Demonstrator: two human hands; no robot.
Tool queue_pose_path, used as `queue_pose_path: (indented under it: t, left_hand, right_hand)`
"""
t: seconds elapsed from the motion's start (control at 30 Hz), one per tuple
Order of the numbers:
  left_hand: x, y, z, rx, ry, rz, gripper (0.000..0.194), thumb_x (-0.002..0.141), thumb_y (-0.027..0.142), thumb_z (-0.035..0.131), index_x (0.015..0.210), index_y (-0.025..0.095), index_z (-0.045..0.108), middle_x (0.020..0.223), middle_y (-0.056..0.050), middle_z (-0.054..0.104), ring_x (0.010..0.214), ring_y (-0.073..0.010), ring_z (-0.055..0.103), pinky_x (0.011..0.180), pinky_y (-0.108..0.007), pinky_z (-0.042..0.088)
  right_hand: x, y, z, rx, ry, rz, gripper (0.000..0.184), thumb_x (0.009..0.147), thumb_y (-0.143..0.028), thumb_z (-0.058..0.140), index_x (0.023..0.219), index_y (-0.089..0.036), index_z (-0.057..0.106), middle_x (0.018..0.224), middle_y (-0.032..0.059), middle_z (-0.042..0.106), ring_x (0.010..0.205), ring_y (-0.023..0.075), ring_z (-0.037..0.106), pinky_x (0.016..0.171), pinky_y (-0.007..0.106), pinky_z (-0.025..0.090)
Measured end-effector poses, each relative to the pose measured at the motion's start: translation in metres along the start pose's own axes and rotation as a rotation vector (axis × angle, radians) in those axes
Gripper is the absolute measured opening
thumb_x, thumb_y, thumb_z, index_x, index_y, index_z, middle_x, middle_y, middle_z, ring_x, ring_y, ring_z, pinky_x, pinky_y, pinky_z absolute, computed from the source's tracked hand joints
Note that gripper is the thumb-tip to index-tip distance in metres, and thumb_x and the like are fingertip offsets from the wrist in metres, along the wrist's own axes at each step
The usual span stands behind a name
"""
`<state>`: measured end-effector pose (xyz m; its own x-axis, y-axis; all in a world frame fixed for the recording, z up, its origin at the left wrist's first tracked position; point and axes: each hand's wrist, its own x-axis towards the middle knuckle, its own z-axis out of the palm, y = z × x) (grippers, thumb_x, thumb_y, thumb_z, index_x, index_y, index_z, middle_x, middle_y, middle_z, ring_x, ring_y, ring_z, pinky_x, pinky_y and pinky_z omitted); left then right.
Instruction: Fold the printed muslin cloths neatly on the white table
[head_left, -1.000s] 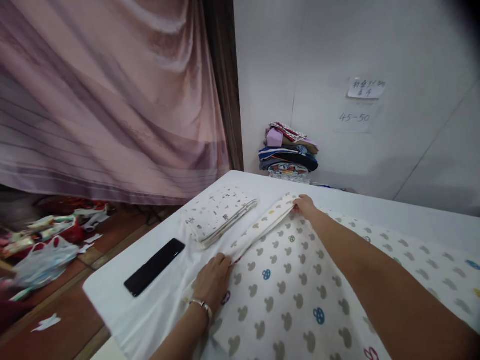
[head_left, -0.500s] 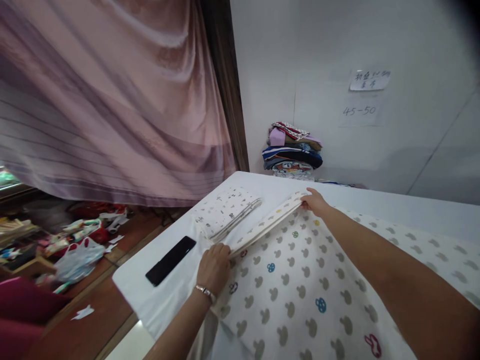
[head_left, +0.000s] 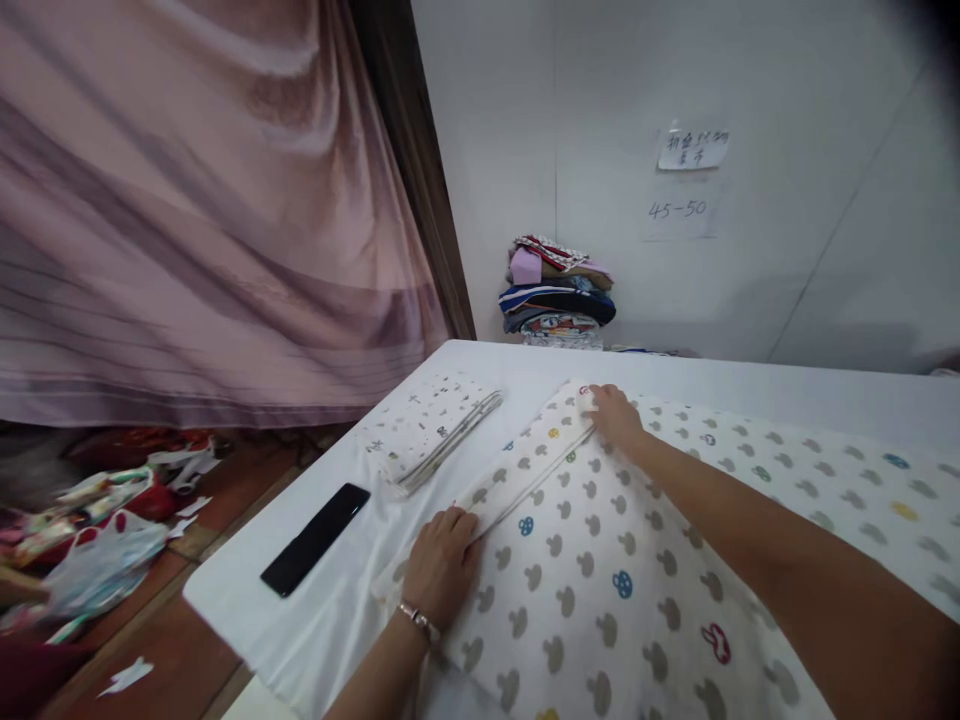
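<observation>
White fabric (head_left: 566, 570) printed with grey mushroom shapes and a few coloured figures spreads before me, with a folded band along its left edge. My left hand (head_left: 444, 562), a bracelet at its wrist, grips the near end of that band, fingers curled over it. At the far end, my right hand (head_left: 616, 418) holds the band's corner between thumb and fingers. The fabric runs on to the right beneath my right forearm. Left of the band lies a folded white cloth (head_left: 431, 425) with a small dark print, apart from both hands.
A black phone (head_left: 315, 540) lies on the white table (head_left: 236, 575) near its left edge. Folded clothes (head_left: 559, 292) are stacked against the back wall. A pink curtain (head_left: 202, 220) hangs at left, above a plastic bag (head_left: 109, 560) and clutter on the floor.
The folded band lies lower and flatter, showing more of its printed top side. My right hand has turned over the corner and come down. The view has shifted right.
</observation>
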<state>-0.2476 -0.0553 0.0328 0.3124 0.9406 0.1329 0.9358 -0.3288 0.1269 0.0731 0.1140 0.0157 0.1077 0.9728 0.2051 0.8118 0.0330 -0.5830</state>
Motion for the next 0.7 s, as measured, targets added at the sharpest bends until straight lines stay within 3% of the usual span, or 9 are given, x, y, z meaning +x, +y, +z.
queue_pose_path:
  t: [0.1,0.27,0.5,0.7]
  left_hand:
    - [0.004,0.004,0.003,-0.007,0.029,0.018,0.018,0.085,0.023,0.04,0.091,0.021,0.057,0.096,-0.004,0.055,0.089,-0.0185,0.049,0.077,-0.033,0.038]
    - [0.017,0.01,0.008,-0.03,0.005,0.008,0.02,0.087,0.025,0.039,0.089,0.022,0.059,0.093,-0.004,0.057,0.087,-0.0169,0.05,0.076,-0.03,0.038]
    - [0.026,0.012,0.008,-0.097,-0.041,-0.077,0.028,0.089,0.03,0.036,0.085,0.022,0.062,0.089,-0.002,0.058,0.086,-0.0144,0.051,0.076,-0.027,0.037]
    - [0.027,0.012,0.007,-0.173,-0.038,-0.152,0.02,0.085,0.026,0.044,0.085,0.022,0.063,0.088,-0.002,0.058,0.087,-0.0133,0.052,0.076,-0.025,0.037]
  right_hand:
    - [-0.014,-0.01,0.003,-0.121,-0.115,-0.363,0.025,0.08,-0.016,0.049,0.102,-0.021,0.061,0.114,0.0066,0.054,0.109,0.0235,0.045,0.09,0.031,0.038]
    - [-0.025,-0.021,0.012,-0.092,-0.378,-0.711,0.02,0.081,-0.015,0.047,0.087,-0.021,0.065,0.091,0.0043,0.063,0.09,0.0184,0.053,0.083,0.029,0.039]
    - [-0.018,-0.017,0.014,-0.188,-0.438,-0.817,0.021,0.081,-0.013,0.045,0.078,-0.018,0.065,0.093,0.0062,0.063,0.09,0.0183,0.053,0.081,0.027,0.038]
    - [-0.019,-0.022,0.016,-0.279,-0.431,-0.843,0.019,0.076,-0.009,0.047,0.071,-0.016,0.064,0.087,0.0077,0.063,0.085,0.0181,0.053,0.078,0.027,0.039]
